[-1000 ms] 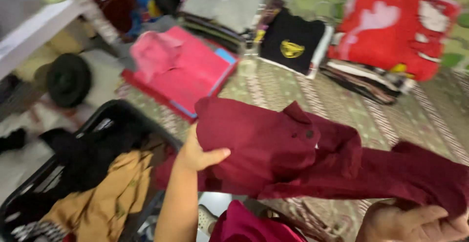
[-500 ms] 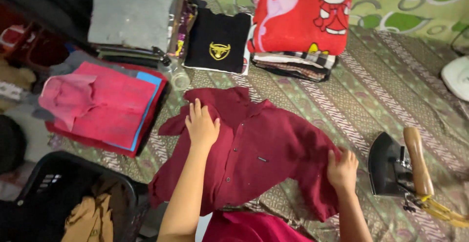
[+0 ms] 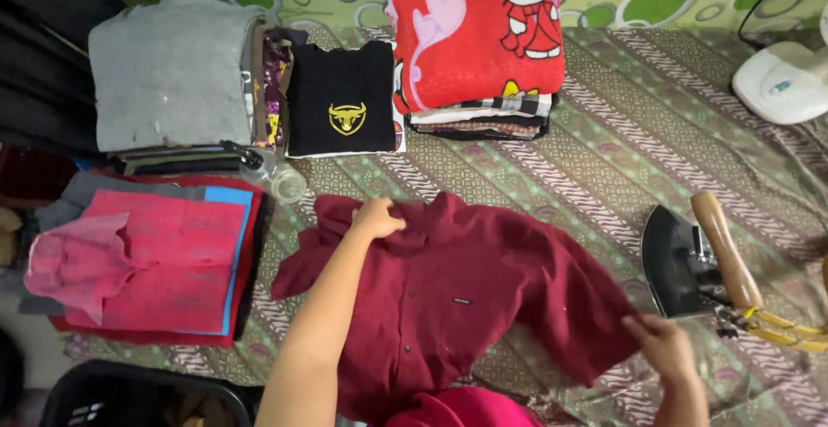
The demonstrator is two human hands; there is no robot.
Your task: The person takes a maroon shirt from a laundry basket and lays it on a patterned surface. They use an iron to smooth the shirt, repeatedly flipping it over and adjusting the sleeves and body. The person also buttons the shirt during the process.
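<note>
Pinching the hem of one short sleeve, the right hand (image 3: 668,349) has its fingers closed on the dark red button-up cotton shirt (image 3: 457,298), which lies spread front-up on the patterned brown woven mat (image 3: 604,160) near the person. At the near left edge sits a black plastic laundry basket (image 3: 129,397). The left hand (image 3: 378,217) rests farther in, at the shirt's collar, fingers curled together and gripping the cloth there. Just right of the shirt stands a black iron with a wooden handle (image 3: 690,259), its yellow cord trailing right. Left of the shirt lies a stack of folded pink and red garments (image 3: 142,267). Farther off are a folded grey pile (image 3: 168,78), a folded black t-shirt with a yellow bull emblem (image 3: 342,99), and a red cartoon-cat blanket on a folded stack (image 3: 479,34). A white appliance (image 3: 789,78) sits at the far right.
</note>
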